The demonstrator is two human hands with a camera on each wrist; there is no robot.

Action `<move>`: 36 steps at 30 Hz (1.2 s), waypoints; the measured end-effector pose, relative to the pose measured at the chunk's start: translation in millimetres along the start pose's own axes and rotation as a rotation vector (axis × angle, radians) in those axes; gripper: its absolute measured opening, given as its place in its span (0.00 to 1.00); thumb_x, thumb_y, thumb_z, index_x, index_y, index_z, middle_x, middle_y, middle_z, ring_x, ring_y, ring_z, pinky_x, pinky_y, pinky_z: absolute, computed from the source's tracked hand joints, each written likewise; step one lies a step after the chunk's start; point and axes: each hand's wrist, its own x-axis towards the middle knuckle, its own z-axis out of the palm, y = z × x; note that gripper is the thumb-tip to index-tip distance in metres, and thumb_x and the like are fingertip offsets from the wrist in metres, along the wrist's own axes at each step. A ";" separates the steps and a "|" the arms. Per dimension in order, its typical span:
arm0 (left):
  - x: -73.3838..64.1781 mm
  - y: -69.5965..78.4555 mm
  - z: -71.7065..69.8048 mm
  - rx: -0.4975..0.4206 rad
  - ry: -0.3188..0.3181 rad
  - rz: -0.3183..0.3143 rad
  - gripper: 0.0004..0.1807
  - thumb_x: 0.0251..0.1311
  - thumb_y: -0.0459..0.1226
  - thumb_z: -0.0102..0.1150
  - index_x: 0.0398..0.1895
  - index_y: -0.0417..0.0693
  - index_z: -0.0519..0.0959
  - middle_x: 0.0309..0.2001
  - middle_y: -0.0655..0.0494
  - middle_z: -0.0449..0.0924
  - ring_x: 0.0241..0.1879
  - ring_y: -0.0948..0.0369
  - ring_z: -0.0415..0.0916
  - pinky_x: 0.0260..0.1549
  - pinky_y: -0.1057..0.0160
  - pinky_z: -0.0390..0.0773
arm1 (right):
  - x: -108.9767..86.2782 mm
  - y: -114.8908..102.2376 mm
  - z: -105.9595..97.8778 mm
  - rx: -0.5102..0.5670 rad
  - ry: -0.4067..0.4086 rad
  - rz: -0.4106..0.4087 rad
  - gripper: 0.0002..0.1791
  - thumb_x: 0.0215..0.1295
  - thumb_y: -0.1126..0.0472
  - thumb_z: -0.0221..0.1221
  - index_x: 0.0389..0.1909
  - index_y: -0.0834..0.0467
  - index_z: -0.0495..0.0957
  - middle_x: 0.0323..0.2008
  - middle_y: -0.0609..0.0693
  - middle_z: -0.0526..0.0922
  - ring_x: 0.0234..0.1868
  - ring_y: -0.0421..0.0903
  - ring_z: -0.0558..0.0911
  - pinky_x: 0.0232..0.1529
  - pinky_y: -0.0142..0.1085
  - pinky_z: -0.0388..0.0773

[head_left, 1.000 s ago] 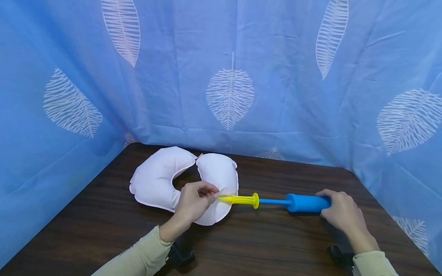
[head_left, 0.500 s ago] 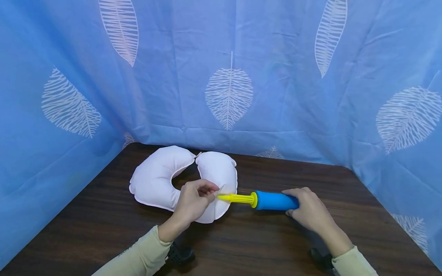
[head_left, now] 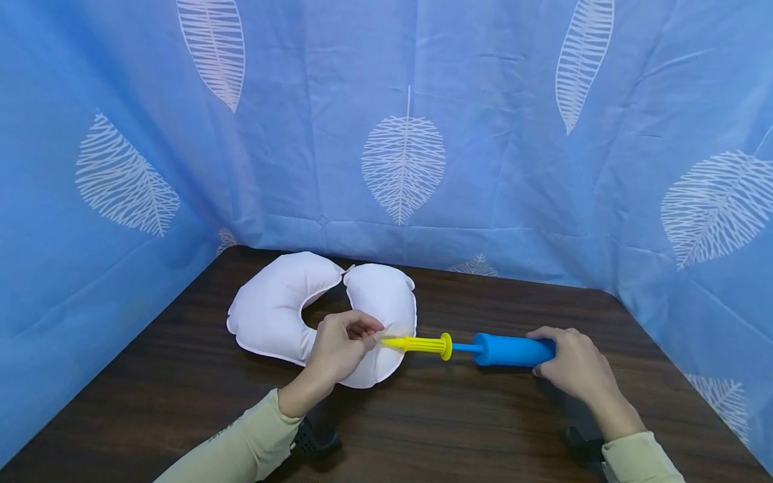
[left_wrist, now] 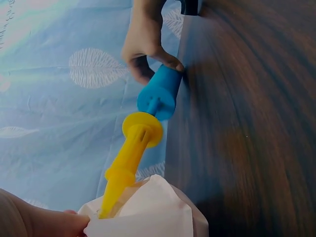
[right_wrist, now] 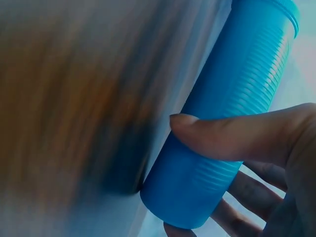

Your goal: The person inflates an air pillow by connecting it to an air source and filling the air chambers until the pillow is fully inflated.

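Observation:
A white inflatable neck pillow (head_left: 272, 312) lies plump on the table, its two ends meeting at the far side. My left hand (head_left: 338, 349) pinches its fabric at the valve, right where the yellow nozzle (head_left: 423, 345) of a hand pump goes in; the left wrist view shows thumb and fingertip against the nozzle's tip (left_wrist: 106, 210). My right hand (head_left: 576, 365) grips the far end of the pump's blue barrel (head_left: 510, 350), thumb across it in the right wrist view (right_wrist: 222, 136). A short length of blue rod (head_left: 465, 347) shows between nozzle flange and barrel.
The dark wooden table (head_left: 459, 429) runs under both arms. Blue curtains (head_left: 483, 168) with white leaf prints close off the back and both sides. A black wrist camera (head_left: 317, 439) hangs below the left sleeve, close over the table.
The right hand pushed the barrel left until it met the yellow flange, then drew it partway back right, baring the rod. The left hand and pillow stay in place.

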 end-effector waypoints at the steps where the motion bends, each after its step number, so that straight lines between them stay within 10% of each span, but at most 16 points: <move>1: 0.1 -0.2 0.0 -0.004 0.000 0.002 0.05 0.61 0.26 0.72 0.36 0.43 0.91 0.32 0.52 0.87 0.32 0.60 0.77 0.36 0.68 0.78 | 0.5 7.3 -2.5 0.001 -0.003 0.015 0.30 0.55 0.65 0.73 0.62 0.58 0.84 0.59 0.77 0.80 0.51 0.72 0.80 0.40 0.63 0.81; 10: 0.7 -1.4 -2.5 -0.015 0.001 0.001 0.06 0.61 0.25 0.71 0.36 0.43 0.91 0.32 0.51 0.87 0.32 0.60 0.76 0.32 0.68 0.77 | 0.6 40.1 -11.6 0.013 0.006 0.066 0.30 0.54 0.68 0.68 0.61 0.65 0.83 0.59 0.82 0.77 0.43 0.66 0.77 0.39 0.56 0.77; 26: -0.7 0.1 -0.9 -0.012 -0.005 0.030 0.07 0.61 0.24 0.71 0.36 0.44 0.91 0.33 0.52 0.88 0.31 0.60 0.77 0.34 0.68 0.79 | -3.7 -51.3 14.2 0.035 -0.010 -0.158 0.30 0.56 0.65 0.78 0.62 0.60 0.85 0.58 0.69 0.85 0.60 0.73 0.80 0.54 0.68 0.79; 36: -0.5 0.9 0.4 -0.012 -0.001 0.026 0.07 0.61 0.24 0.70 0.36 0.43 0.91 0.32 0.51 0.88 0.31 0.60 0.76 0.33 0.67 0.79 | 0.9 5.1 0.3 0.004 0.014 -0.006 0.30 0.56 0.66 0.75 0.62 0.61 0.84 0.60 0.78 0.80 0.57 0.78 0.80 0.48 0.70 0.80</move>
